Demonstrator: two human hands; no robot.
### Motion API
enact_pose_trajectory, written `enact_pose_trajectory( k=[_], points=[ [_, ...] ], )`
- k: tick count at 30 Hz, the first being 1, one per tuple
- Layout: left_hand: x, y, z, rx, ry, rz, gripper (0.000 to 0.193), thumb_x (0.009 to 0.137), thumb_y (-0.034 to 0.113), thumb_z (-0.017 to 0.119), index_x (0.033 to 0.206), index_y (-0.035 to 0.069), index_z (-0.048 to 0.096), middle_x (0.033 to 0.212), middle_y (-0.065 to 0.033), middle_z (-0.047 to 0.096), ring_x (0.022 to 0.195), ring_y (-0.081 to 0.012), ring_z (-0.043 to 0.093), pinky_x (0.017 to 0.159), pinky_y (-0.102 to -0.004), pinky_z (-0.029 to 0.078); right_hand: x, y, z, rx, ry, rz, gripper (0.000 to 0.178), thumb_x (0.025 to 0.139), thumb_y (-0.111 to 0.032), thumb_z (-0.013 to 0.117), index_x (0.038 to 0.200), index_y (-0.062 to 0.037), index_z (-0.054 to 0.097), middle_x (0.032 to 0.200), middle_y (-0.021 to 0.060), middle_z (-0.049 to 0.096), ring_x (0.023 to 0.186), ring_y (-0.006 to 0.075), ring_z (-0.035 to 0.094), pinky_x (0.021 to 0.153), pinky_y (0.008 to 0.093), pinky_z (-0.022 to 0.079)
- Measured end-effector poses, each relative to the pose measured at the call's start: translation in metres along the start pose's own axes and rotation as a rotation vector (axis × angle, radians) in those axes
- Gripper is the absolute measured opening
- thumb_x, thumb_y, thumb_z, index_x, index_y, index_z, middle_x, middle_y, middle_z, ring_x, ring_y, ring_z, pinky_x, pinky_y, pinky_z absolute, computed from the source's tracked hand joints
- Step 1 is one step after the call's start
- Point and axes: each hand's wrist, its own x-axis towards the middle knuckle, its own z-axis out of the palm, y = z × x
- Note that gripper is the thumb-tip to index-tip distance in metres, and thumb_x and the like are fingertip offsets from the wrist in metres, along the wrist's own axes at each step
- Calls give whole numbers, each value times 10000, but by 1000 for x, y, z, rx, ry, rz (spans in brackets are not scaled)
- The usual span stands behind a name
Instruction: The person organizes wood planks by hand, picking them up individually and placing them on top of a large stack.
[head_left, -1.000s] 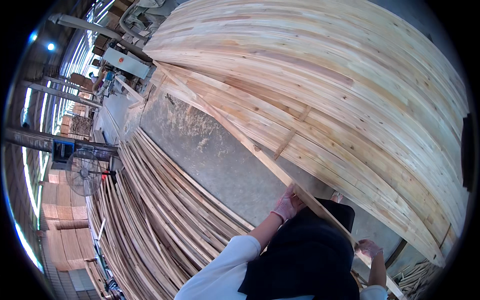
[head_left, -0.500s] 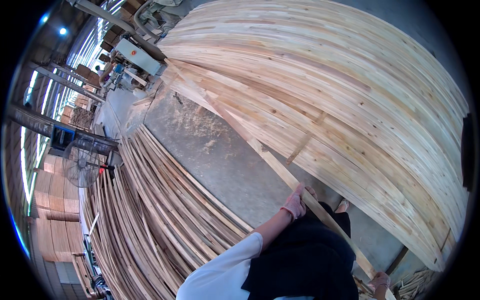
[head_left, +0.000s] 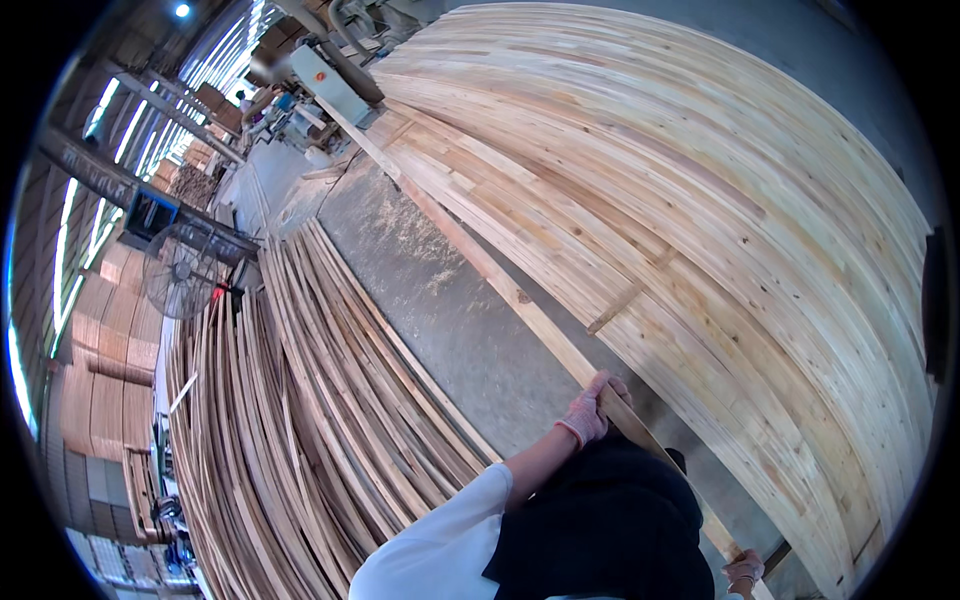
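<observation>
A long narrow wooden board (head_left: 500, 284) slants across the view, from the lower right to the far upper left. My left hand (head_left: 592, 408), in a pale knitted glove, is closed around it in front of my body. Further back along the board, near the lower right, my gloved right hand (head_left: 743, 570) grips it too. The board's far stretch runs beside the left edge of a wide layer of pale planks (head_left: 650, 190). A short wooden strip (head_left: 613, 309) lies crosswise on those planks.
Many long thin strips (head_left: 340, 370) are heaped on the left. A standing fan (head_left: 182, 272) is behind them. Sawdust covers part of the grey floor (head_left: 400, 290). At the far end stands a machine with a pale cabinet (head_left: 330, 84). Stacked wood (head_left: 105, 365) lines the far left.
The board's far part has swung leftward, away from the pale planks' corner and toward the cabinet. Both hands keep their hold on it. The whole view has shifted slightly.
</observation>
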Motion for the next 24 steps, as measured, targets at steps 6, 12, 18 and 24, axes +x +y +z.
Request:
enact_pose_trajectory(
  k=[6,12,18,24],
  points=[
    [-8,-15,-6,-11,137,67,284,891,306,604,887,22,593,813,-119,627,715,-282,611,722,-388,541,-118,-133,-14,-1058,-130,-451,226,590,-221,721,752,-91,631,696,66,629,637,217,609,573,328,493],
    [-6,-58,-4,-138,346,124,219,896,282,601,899,63,594,835,-85,627,782,-276,615,760,-437,528,-109,-157,-15,-1289,-101,-639,379,503,-355,747,801,-139,658,822,88,677,843,270,660,753,341,514],
    [-3,-115,-71,-111,-71,-109,183,890,272,611,924,94,584,945,-80,646,854,-265,621,792,-443,516,-188,-241,64,-1165,-310,-839,395,658,-451,704,898,-138,687,924,127,682,924,317,642,823,412,496],
    [-36,-189,-42,363,-289,-311,446,892,346,595,1203,31,547,1153,-154,598,1103,-314,554,986,-498,402,-277,-313,104,-804,-706,-1207,561,724,-401,687,1186,-102,575,1010,163,658,911,268,652,796,372,508]
  ],
)
